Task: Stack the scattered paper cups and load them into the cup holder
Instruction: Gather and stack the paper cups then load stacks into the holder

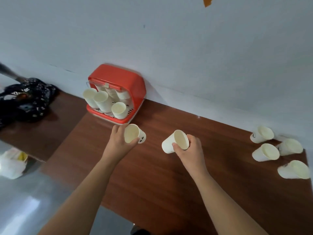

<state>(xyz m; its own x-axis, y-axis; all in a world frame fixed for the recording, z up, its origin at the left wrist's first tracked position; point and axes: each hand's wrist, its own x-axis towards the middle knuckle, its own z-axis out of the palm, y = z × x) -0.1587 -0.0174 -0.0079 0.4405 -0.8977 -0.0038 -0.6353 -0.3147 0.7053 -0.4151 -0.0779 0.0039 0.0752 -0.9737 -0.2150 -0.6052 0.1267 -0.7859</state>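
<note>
Brown tabletop against a pale wall. My left hand grips one paper cup near the red cup holder; my right hand grips a second cup. Loose cups, perhaps five, lie far right. Judged light, thin, crushable: hold mid-wall, gently.

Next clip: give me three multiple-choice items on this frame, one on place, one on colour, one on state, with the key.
1. The cup holder stands: A on a shelf; B against the wall; C in a drawer.
2. Its colour: A blue; B green; C red.
3. The left hand: A holds a paper cup; B lies flat; C makes an empty fist.
Key: B, its back meets the wall; C, its shell is red; A, fingers curl round the cup.
</note>
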